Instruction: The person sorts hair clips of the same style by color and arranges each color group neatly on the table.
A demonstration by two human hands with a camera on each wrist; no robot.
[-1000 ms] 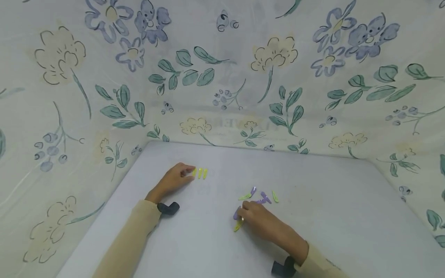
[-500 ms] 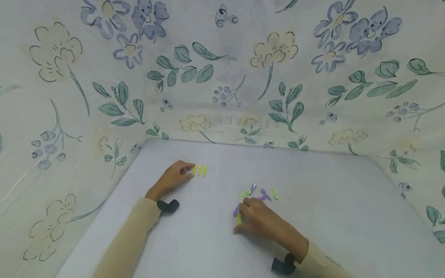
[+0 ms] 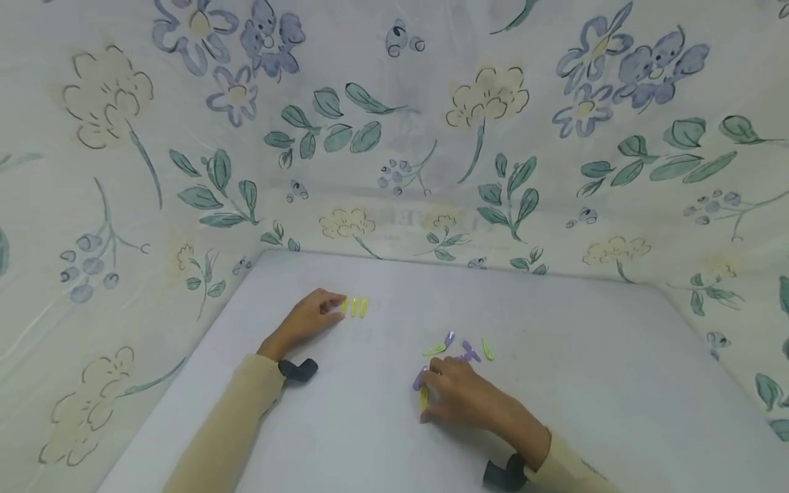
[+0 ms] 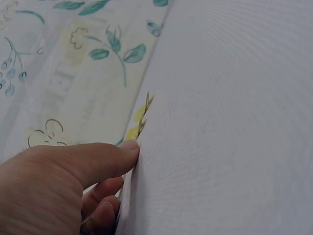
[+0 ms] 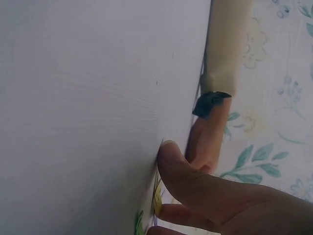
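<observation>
Several small snap hair clips lie on the white table. My left hand (image 3: 308,318) rests by a short row of yellow hair clips (image 3: 355,307), its thumb and a finger at the two ends of the leftmost one. In the left wrist view, two yellow clips (image 4: 140,113) show beyond the thumb. Nearer the front, my right hand (image 3: 462,394) holds a yellow hair clip (image 3: 423,397) between thumb and finger, low at the table. Right beside that clip lies a purple hair clip (image 3: 419,378), partly covered by the fingers.
Past the right hand lie more clips: a green one (image 3: 434,350), another green one (image 3: 488,348), and purple ones (image 3: 471,351). The white table (image 3: 585,363) meets a flower-patterned sheet (image 3: 407,137) at the back and sides. A black band (image 3: 298,370) sits on the left wrist.
My right thumb has come to the near end of the yellow clip, which has turned from slanted to nearly straight between thumb and finger. The left hand has stayed in place.
</observation>
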